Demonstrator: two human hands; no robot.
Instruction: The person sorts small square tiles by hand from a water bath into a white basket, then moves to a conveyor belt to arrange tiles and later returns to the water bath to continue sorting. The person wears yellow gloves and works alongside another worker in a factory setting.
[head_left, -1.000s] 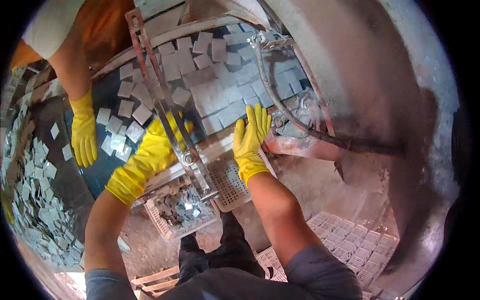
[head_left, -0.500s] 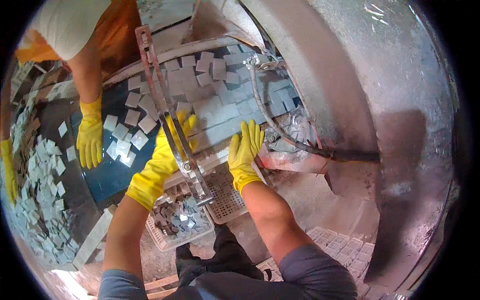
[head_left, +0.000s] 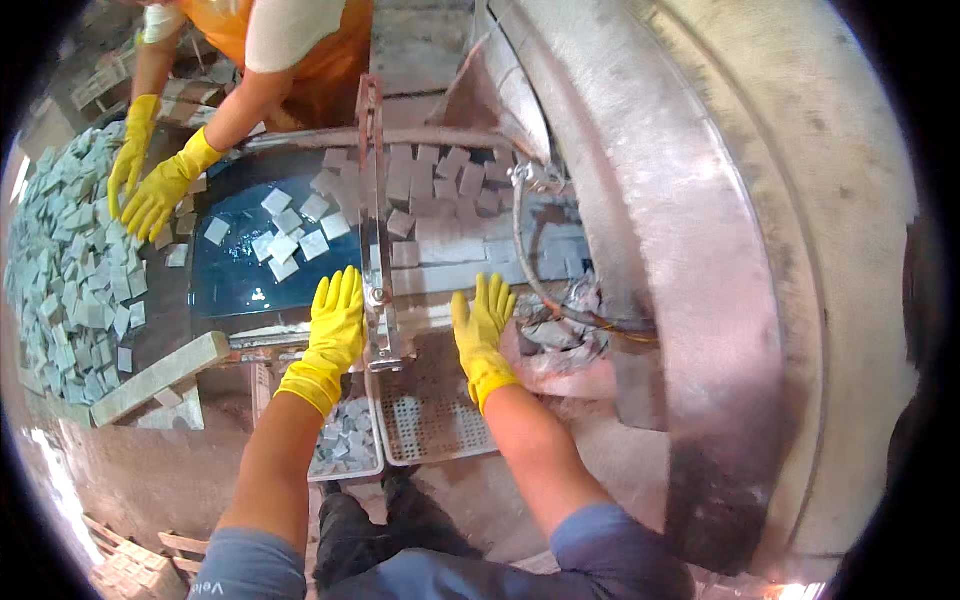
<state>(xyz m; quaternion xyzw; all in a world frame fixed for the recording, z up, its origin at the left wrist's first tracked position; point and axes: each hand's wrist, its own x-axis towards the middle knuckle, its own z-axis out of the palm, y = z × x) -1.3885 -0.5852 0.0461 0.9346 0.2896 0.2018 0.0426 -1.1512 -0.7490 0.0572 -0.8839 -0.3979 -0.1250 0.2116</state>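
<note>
My left hand (head_left: pixel 338 322), in a yellow rubber glove, is open at the near edge of a wet blue belt (head_left: pixel 225 285), just left of an upright-looking metal crossbar (head_left: pixel 374 200). Its fingers are straight and hold nothing. To the right of the bar, my gloved right hand (head_left: pixel 482 330) is open, with its fingertips at the near row of flat grey tiles (head_left: pixel 450 276); whether they touch cannot be made out. More square tiles sit farther back in a looser layout. Left of the bar, several pale tiles (head_left: pixel 284 245) lie scattered on the belt.
A co-worker's yellow-gloved hands (head_left: pixel 160 195) reach to a big heap of tiles (head_left: pixel 75 290) at left. Below the belt stand a crate of tile pieces (head_left: pixel 350 440) and a perforated crate (head_left: pixel 430 425). A hose (head_left: pixel 520 240) and a large metal housing (head_left: pixel 700 250) are on the right.
My left hand has come out from behind the crossbar to its left side. My right hand stays by the near tile row. The co-worker's hands are now at the heap, and the view has shifted.
</note>
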